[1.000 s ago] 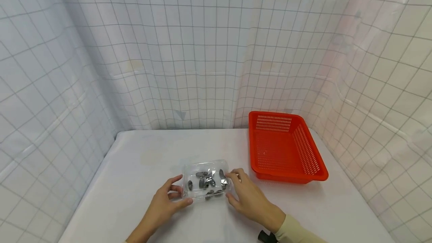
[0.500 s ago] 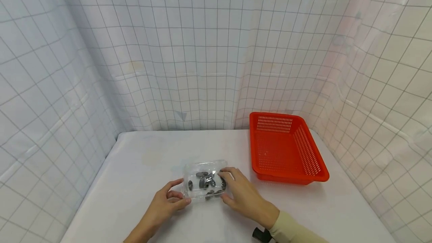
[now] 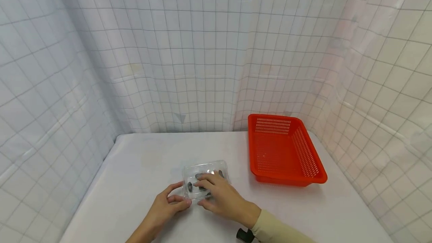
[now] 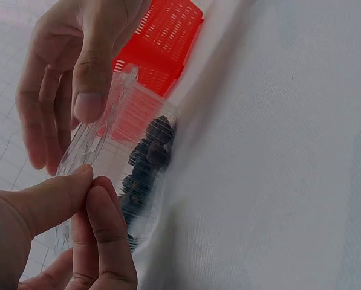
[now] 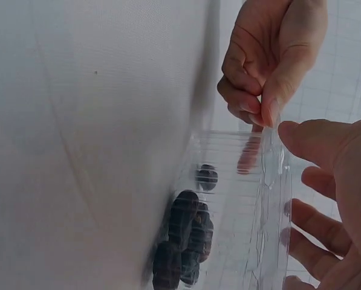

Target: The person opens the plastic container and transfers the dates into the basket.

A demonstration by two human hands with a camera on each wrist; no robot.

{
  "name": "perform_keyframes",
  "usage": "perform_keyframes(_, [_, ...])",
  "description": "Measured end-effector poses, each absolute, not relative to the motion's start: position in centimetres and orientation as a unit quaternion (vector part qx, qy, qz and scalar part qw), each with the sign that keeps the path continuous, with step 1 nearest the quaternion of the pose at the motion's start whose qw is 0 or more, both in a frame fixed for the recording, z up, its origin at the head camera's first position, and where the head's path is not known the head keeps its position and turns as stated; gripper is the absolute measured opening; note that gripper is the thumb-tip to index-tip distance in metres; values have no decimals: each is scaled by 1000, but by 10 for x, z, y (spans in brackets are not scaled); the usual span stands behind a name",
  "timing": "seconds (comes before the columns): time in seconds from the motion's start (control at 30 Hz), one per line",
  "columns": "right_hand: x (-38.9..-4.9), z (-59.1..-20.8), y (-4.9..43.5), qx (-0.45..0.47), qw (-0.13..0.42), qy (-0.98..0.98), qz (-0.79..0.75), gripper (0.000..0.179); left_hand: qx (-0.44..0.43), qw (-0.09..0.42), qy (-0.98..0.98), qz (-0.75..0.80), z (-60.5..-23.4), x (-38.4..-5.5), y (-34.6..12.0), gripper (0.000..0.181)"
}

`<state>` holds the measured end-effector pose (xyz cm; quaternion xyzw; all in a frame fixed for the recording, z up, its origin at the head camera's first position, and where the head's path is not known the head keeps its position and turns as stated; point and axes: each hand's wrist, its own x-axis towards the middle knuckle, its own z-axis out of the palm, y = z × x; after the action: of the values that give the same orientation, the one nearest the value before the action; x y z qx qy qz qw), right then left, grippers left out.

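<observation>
A clear plastic clamshell box (image 3: pixel 188 175) with a lid lies on the white table, several dark oval pieces (image 5: pixel 183 217) inside it; their kind is unclear. At its near left corner my left hand (image 3: pixel 166 203) pinches the rim between thumb and forefinger, as the left wrist view shows. Across the top of the box reaches my right hand (image 3: pixel 224 200), hiding part of the contents. Its fingers (image 5: pixel 316 223) are spread and lightly bent along the lid's edge, with the thumb near the left hand's thumb.
A red perforated plastic basket (image 3: pixel 254 149) stands at the back right of the white table (image 3: pixel 145 160). White gridded sheets (image 3: pixel 202 55) hang at the back and both sides. A black object (image 3: pixel 245 235) sits beside the right sleeve.
My right hand has moved left, from the box's right end across the lid towards the left hand. The left hand and the box have stayed nearly in place.
</observation>
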<state>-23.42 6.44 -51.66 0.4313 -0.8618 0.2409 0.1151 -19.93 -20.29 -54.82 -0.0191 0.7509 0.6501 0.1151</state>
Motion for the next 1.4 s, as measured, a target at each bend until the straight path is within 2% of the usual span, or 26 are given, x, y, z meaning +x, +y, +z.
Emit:
perform_keyframes(0.33, [-241,-521,50,459,106,-848,243,36,-14,160,714,682,-546,-200,-199,91])
perform_keyframes(0.53, [-245,-526,51,470,141,-837,244,34,-5,183,684,706,-545,-198,-203,89])
perform_keyframes(0.7, [-248,-528,49,482,169,-826,237,28,-8,188,679,710,-546,-199,-207,88])
perform_keyframes(1.03, [-249,-524,43,468,158,-844,209,16,-25,180,679,712,-548,-198,-205,87])
perform_keyframes(1.27, [-249,-527,36,487,205,-830,178,10,-31,186,667,721,-551,-198,-205,86])
perform_keyframes(1.4, [-252,-530,33,506,214,-817,174,10,-42,186,647,738,-551,-199,-202,86])
